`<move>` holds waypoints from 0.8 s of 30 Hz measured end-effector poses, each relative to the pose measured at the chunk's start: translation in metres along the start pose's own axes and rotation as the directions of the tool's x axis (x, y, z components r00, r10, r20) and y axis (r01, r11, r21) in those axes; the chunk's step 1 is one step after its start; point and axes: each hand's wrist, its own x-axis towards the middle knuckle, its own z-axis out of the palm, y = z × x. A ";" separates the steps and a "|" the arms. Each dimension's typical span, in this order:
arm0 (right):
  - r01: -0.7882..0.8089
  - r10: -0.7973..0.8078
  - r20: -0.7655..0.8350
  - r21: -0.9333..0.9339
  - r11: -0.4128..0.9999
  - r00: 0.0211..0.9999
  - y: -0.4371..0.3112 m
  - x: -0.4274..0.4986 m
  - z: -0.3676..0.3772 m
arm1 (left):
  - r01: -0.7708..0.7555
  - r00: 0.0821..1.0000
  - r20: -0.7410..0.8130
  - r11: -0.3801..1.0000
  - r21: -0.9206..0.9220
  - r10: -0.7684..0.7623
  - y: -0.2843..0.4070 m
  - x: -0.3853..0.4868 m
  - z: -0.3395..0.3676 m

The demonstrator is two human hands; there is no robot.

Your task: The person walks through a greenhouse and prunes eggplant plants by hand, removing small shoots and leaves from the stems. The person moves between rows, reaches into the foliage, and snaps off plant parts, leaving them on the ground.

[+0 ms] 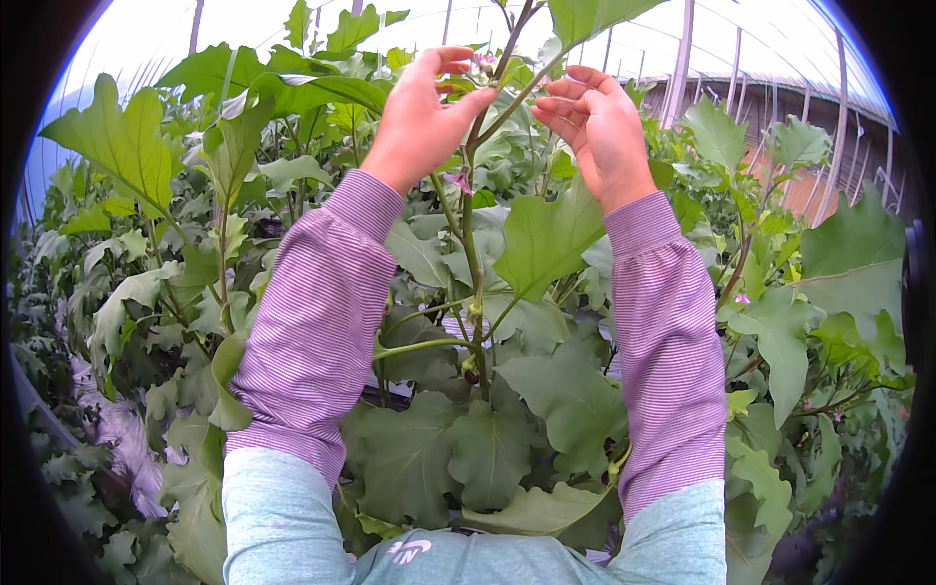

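Observation:
An eggplant plant with an upright main stem [470, 227] stands before me. My left hand [428, 110] is at the upper stem, its thumb and fingers apart beside a pale purple flower [484, 61]. Whether the thumb touches the stem cannot be made out. To the right of the stem my right hand [603, 135] is raised with loosely curled fingers, near a slanting leaf stalk [523, 93]; nothing shows in its grasp. Lower on the stem hangs another purple flower [460, 180]. A broad green leaf [548, 238] spreads below my right hand.
Dense eggplant plants [124, 292] crowd both sides, with large leaves [775, 333] at the right. Silvery ground film [121, 439] shows at lower left. Greenhouse poles [678, 66], thin hanging strings and a dark side wall [826, 124] stand behind.

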 end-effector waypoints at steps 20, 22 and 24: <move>0.099 -0.408 -0.381 -0.619 0.779 0.830 -0.016 0.030 -0.090 | -0.006 0.995 0.083 0.910 -0.414 0.045 0.023 0.016 0.086; 0.109 -0.340 -0.445 -0.467 0.877 0.828 -0.018 0.026 -0.092 | 0.029 0.994 0.106 0.835 -0.550 0.035 0.026 0.018 0.082; 0.266 -0.460 -0.274 -0.531 0.804 0.844 -0.021 0.021 -0.084 | -0.174 0.982 -0.003 0.905 -0.388 0.188 0.030 0.018 0.077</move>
